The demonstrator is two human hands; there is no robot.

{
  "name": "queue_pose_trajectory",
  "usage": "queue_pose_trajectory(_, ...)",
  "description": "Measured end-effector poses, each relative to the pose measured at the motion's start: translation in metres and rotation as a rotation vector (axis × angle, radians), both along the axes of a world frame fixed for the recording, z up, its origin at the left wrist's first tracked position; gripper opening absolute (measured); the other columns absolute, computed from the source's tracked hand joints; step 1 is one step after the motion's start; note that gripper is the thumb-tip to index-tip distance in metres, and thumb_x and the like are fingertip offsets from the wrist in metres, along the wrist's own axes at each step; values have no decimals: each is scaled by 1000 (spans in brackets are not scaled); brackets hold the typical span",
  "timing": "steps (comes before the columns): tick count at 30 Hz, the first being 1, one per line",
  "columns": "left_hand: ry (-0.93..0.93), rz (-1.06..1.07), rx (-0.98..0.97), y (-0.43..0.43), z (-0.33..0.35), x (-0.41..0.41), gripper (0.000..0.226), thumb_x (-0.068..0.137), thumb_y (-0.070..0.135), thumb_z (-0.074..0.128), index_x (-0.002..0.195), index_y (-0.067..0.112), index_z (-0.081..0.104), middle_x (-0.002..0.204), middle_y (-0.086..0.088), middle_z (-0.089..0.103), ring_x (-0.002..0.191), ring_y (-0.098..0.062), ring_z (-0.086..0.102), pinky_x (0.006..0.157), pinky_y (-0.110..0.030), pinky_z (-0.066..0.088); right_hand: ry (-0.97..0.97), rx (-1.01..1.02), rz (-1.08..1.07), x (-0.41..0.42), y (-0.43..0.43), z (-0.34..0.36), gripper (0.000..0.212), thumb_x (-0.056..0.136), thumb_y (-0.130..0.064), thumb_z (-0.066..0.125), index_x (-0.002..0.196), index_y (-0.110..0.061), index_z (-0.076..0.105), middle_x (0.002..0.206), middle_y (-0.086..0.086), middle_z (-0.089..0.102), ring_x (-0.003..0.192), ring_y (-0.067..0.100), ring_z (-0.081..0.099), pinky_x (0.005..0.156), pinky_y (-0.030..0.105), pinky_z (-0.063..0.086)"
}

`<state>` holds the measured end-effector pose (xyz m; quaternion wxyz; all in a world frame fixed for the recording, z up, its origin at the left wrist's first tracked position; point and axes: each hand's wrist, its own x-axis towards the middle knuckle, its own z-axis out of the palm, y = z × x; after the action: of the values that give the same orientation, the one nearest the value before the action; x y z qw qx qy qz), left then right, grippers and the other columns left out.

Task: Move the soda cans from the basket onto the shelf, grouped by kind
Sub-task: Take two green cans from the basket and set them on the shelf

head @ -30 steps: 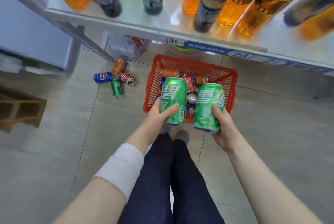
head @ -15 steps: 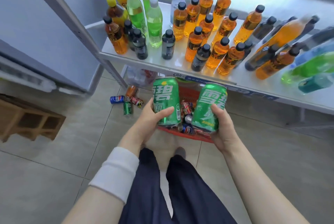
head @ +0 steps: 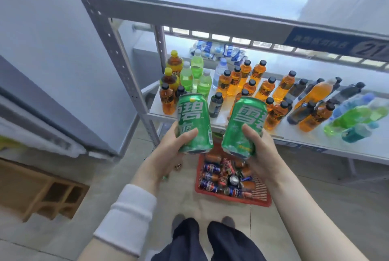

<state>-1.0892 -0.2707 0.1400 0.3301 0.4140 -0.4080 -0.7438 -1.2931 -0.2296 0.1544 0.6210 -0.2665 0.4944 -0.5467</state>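
Note:
My left hand grips a green soda can upright, and my right hand grips a second green can tilted slightly right. Both cans hang in front of the lower shelf, above the floor. The red basket sits on the floor below my hands, holding several blue, orange and red cans. An upper shelf beam crosses the view above; its surface is hidden from here.
The lower shelf carries several orange, green, dark and blue bottles, some lying on their sides at right. A grey shelf upright stands at left, beside a grey wall. A wooden pallet lies on the floor at left. My legs are at the bottom.
Both hands have lifted the green cans up from the basket to the height of the lower shelf. My view has tilted upward, bringing the upper shelf beam into sight.

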Motion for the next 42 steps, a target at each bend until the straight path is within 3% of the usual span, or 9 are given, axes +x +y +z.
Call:
queue_pose_trajectory(3, -39, 9, -87, -9, 13, 19, 71, 58, 32, 75, 122, 15, 49, 114, -11, 65, 107, -29, 62, 97, -49, 46, 82, -26, -6, 16, -6, 20, 107, 37, -53, 88, 125, -6, 50, 115, 15, 64, 101, 29, 65, 74, 38, 56)
queue_pose_trajectory(7, -94, 23, -216, -25, 40, 28, 90, 49, 46, 84, 125, 20, 46, 116, -8, 65, 108, -29, 62, 96, -53, 45, 132, -112, -1, 23, -16, 49, 99, 38, -51, 88, 120, -9, 52, 106, 10, 69, 97, 27, 67, 71, 34, 56)
queue_pose_trajectory(13, -97, 86, -399, -54, 86, 14, 67, 48, 38, 78, 108, 33, 48, 103, 3, 68, 99, -16, 66, 86, -36, 53, 248, -215, -37, 16, -40, 90, 100, 37, -50, 88, 121, -14, 50, 106, 6, 68, 99, 25, 66, 82, 39, 55)
queue_pose_trajectory(16, -62, 107, -448, -68, 105, 4, 72, 48, 36, 77, 113, 31, 46, 97, 8, 71, 95, -13, 68, 82, -29, 55, 271, -270, -31, 4, -53, 107, 77, 45, -40, 84, 113, -20, 54, 101, 3, 70, 99, 24, 66, 84, 42, 54)
queue_pose_trajectory(22, -24, 173, -475, -101, 135, -31, 86, 48, 16, 83, 123, 23, 42, 98, 1, 70, 89, -15, 70, 77, -31, 57, 368, -326, -93, -27, -78, 135, 63, 46, -43, 77, 103, -23, 60, 95, 0, 72, 92, 20, 68, 84, 41, 54)
queue_pose_trajectory(27, 35, 194, -427, -121, 144, -56, 81, 46, 38, 73, 119, 14, 49, 102, -10, 66, 85, -24, 68, 60, -29, 52, 287, -316, -121, -47, -96, 146, 57, 53, -39, 76, 103, -16, 61, 99, 8, 70, 96, 27, 67, 85, 47, 54)
queue_pose_trajectory(30, 88, 171, -388, -128, 148, -67, 74, 45, 34, 75, 113, 13, 52, 102, -10, 67, 87, -22, 70, 68, -30, 57, 212, -289, -131, -53, -109, 153, 38, 64, -30, 68, 99, -15, 61, 97, 10, 69, 96, 30, 66, 83, 48, 55)
queue_pose_trajectory(35, 148, 84, -349, -140, 160, -79, 99, 26, 47, 92, 109, 8, 53, 91, -8, 73, 83, -23, 71, 61, -27, 57, 197, -297, -91, -59, -129, 165, 37, 69, -26, 75, 100, -14, 60, 94, 8, 70, 90, 27, 68, 74, 44, 58)
queue_pose_trajectory(42, -6, 74, -470, -183, 172, -80, 68, 48, 35, 80, 108, 15, 55, 95, -5, 71, 85, -21, 70, 64, -29, 56, 268, -330, -114, -63, -166, 173, 43, 60, -27, 70, 100, -13, 61, 95, 5, 71, 89, 21, 69, 72, 36, 58)
